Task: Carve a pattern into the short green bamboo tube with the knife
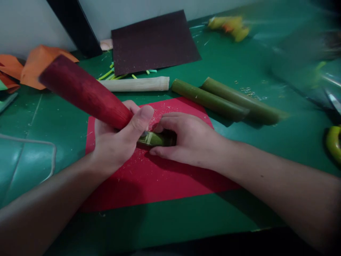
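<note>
My left hand is wrapped round a thick red tube, which slants up and to the left with its far end in the air. Just right of that grip, a short length of green bamboo shows low over the red sheet. My right hand curls over the bamboo's right end, thumb on the near side and fingers on the far side. A tiny grey spot shows by my left fingers; I cannot make out what it is. Whether tube and bamboo are joined is hidden. Pale shavings dot the sheet.
Two green bamboo tubes and a pale peeled bamboo tube lie beyond the sheet. Farther back are a dark sheet, orange paper and a yellow glue gun-like object. Yellow-handled scissors lie at the right.
</note>
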A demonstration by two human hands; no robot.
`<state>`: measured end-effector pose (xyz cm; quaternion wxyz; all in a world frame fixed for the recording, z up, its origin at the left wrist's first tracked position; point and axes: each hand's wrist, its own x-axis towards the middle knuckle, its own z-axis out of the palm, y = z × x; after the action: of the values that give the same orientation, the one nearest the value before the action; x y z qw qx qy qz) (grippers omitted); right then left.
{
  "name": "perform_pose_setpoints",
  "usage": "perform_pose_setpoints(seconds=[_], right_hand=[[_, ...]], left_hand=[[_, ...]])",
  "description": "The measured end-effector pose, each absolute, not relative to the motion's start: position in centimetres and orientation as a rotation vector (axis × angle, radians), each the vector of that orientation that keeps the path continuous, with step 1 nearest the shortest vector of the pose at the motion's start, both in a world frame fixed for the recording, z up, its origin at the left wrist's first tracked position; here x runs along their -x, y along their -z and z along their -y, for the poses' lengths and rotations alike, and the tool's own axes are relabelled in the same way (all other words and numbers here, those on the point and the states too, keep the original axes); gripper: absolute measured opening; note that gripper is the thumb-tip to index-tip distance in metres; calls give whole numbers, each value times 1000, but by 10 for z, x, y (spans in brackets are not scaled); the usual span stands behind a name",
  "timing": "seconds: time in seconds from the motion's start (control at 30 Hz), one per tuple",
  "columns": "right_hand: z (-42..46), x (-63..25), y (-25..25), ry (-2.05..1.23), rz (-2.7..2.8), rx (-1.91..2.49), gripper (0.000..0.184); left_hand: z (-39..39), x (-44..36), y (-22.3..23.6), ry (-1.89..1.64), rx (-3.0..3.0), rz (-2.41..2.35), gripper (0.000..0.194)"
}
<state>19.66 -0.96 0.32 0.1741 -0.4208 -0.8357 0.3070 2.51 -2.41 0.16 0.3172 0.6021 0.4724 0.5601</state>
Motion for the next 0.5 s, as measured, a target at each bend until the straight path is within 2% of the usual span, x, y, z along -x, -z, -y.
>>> perform_pose_setpoints(seconds=[0.17, 0.5], right_hand=[[10, -197, -2, -917, 2325, 1190, 23], [11, -196, 0, -857, 2313, 1224, 24]], left_hand=[[27, -25, -1, -1405, -1669, -1150, 47], [26, -24, 2, -1337, -1714, -993, 33]])
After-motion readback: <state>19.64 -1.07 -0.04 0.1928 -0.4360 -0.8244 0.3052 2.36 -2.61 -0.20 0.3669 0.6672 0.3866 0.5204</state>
